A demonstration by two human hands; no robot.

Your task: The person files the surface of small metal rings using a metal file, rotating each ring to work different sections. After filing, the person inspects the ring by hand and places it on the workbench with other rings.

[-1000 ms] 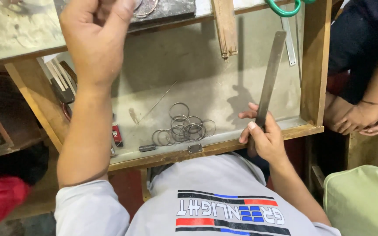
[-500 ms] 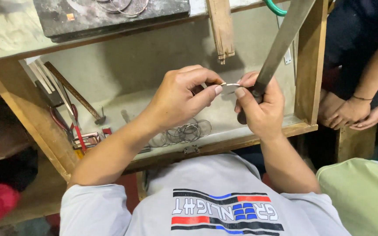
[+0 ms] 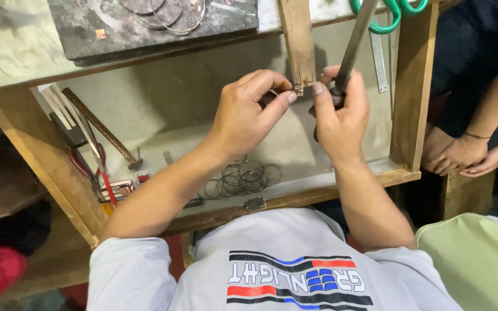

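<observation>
My left hand [image 3: 249, 112] pinches a thin metal ring, mostly hidden by its fingers, against the end of a wooden bench peg [image 3: 297, 43] that sticks out over an open drawer. My right hand [image 3: 341, 112] grips the handle end of a long flat metal file [image 3: 355, 40], which points up and away. Both thumbs nearly touch just under the peg's tip. A pile of several thin wire rings [image 3: 240, 177] lies on the drawer bottom below my hands.
The wooden drawer [image 3: 404, 103] also holds red-handled pliers [image 3: 96, 173], a hammer [image 3: 102, 129] and slim tools at its left. A dark slab [image 3: 145, 23] with wire rings sits on the bench top; green scissors [image 3: 399, 8] lie beside it. Another person's hands [image 3: 462, 152] rest at right.
My left hand came down from the bench top with a ring and met the right hand; both then shifted left up to the peg's tip, the file raised with them.
</observation>
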